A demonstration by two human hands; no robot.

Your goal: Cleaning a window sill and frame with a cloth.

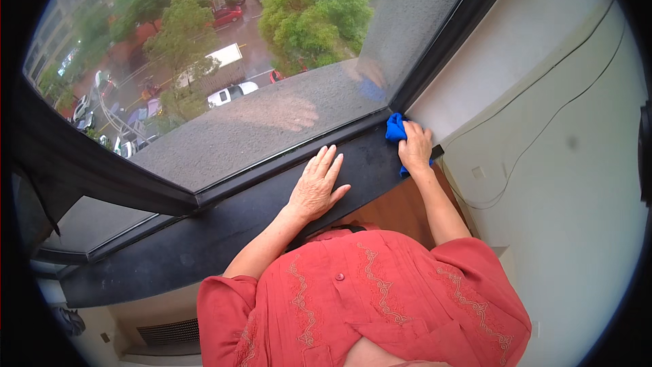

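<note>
At the right end of the black window sill (244, 219), my right hand (415, 148) grips a bunched blue cloth (395, 128). The cloth touches the corner where the dark window frame (433, 46) meets the white wall. Part of it shows below my fingers, and the rest is covered by the hand. My left hand (316, 188) lies palm down on the sill, fingers spread slightly and pointing toward the lower frame rail. Nothing is visible in it; its palm is hidden.
Window glass (285, 107) rises beyond the sill, with a street and trees far below. Two thin cables (530, 142) hang along the right wall (570, 224). A vent grille (168, 332) sits under the sill at lower left. Wooden floor (397, 209) shows between my arms.
</note>
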